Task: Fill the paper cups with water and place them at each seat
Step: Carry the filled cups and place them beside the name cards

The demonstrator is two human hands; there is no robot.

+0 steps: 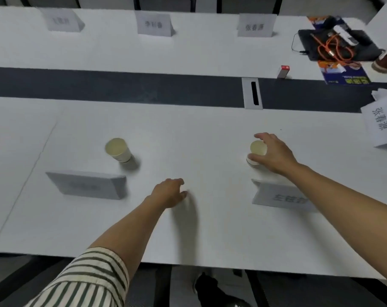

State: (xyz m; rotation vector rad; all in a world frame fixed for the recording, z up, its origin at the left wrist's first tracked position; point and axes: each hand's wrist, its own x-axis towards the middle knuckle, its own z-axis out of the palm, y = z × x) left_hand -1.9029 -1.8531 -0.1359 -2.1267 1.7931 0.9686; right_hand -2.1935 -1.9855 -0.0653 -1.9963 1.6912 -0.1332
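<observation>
Firstly, the long white table (210, 235) carried a dark grey strip (121, 87) along its middle. On the near half, toward the left end, the left paper cup (118, 150), a pale cream cylinder, stood upright and untouched. Whether it held water could not be determined. Between this cup and the near edge stood a folded pale grey name card (88, 185).

The left hand (169, 192), extending from a green-and-white striped sleeve (88, 282), rested near the middle of the near half. Its fingers were loosely curled and grasped nothing.

The right paper cup (257, 151), of the same cream material, stood upright toward the right end of the near half. The right hand (275, 155) grasped it, with the thumb against the near wall and the fingers arched over the far rim. A second folded name card (281, 197) stood between this cup and the near edge.

A silver cable hatch (253, 93) was set into the strip. Three further name cards (153, 24) stood along the far edge. Toward the far right corner stood a small red-topped box (283, 72). Beyond it lay a colourful printed booklet (343, 74) and a black flat case (343, 47) carrying a coiled orange cable (329, 48). A white printed sheet (382, 125) lay at the right end.
</observation>
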